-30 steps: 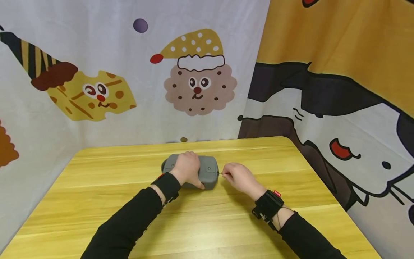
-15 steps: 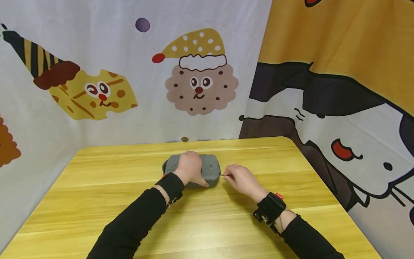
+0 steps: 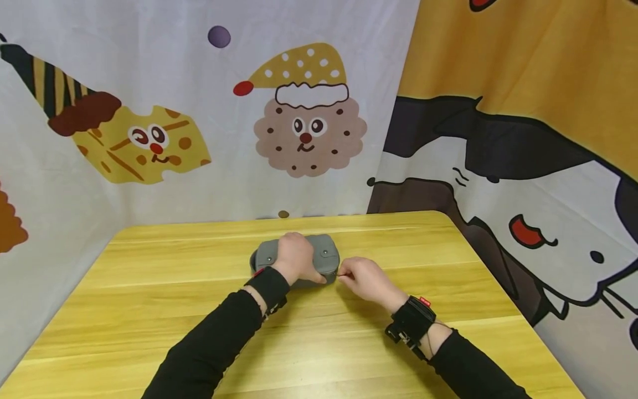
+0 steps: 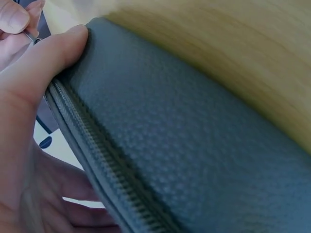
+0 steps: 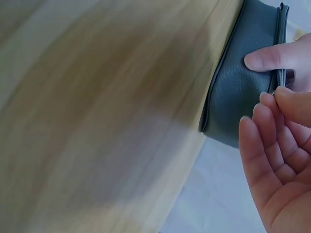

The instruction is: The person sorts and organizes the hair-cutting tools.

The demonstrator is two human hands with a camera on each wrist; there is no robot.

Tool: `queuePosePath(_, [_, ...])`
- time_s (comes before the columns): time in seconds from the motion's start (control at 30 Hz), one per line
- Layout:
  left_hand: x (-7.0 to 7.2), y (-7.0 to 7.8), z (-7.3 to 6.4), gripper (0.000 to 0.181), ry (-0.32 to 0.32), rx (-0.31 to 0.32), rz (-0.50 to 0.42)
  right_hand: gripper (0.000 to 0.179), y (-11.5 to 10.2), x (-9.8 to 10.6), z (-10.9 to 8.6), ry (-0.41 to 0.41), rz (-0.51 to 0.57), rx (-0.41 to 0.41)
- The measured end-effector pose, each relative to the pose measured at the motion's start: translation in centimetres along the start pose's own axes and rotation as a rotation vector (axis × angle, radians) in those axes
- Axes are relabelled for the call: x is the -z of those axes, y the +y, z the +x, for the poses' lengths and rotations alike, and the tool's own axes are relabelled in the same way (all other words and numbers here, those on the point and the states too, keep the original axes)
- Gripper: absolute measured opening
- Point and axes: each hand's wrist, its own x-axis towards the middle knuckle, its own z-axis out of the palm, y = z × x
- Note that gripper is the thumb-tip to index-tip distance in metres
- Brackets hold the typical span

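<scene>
A grey leather-like zip pouch (image 3: 324, 246) with two snap studs on top lies on the wooden table. My left hand (image 3: 295, 257) grips it from above, the thumb pressing its near side; in the left wrist view the thumb lies just over the zipper (image 4: 104, 158), whose teeth run closed along the visible stretch. At the pouch's right end my right hand (image 3: 369, 280) pinches the small zipper pull between thumb and forefinger. The right wrist view shows that pinch beside the pouch (image 5: 238, 92), the pull mostly hidden by the fingertips.
The light wooden table (image 3: 279, 343) spreads around the pouch on all sides. Behind it hangs a white curtain (image 3: 189, 72) with cartoon prints, and an orange and black printed curtain (image 3: 518, 83) hangs along the right.
My right hand has moved slightly left and nearer to me with the zipper pull, round the pouch's right end. The left hand has shifted a little right; the pouch has turned slightly.
</scene>
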Motion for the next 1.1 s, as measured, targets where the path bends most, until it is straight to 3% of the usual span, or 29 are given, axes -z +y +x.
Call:
queuePosePath(0.23, [0.1, -0.1, -0.2, 0.086, 0.006, 0.002, 0.032, 0.005, -0.8, -0.2, 0.6, -0.053, 0.030, 0.027])
queuePosePath(0.53, [0.2, 0.0, -0.2, 0.085, 0.001, -0.002, 0.042, 0.005, -1.0, -0.3, 0.8, -0.052, 0.023, 0.042])
queuePosePath(0.77, [0.0, 0.0, -0.7, 0.107, -0.048, 0.009, 0.019, 0.006, -0.9, -0.4, 0.8, -0.052, 0.026, 0.003])
queuePosePath(0.97, [0.1, -1.3, -1.7, 0.136, -0.099, -0.020, -0.171, 0.008, -0.7, -0.5, 0.9, -0.058, 0.027, -0.008])
queuePosePath(1.1, [0.6, -3.0, -2.5, 0.138, -0.087, -0.083, -0.270, 0.008, -0.7, -0.3, 0.9, -0.052, 0.042, -0.015])
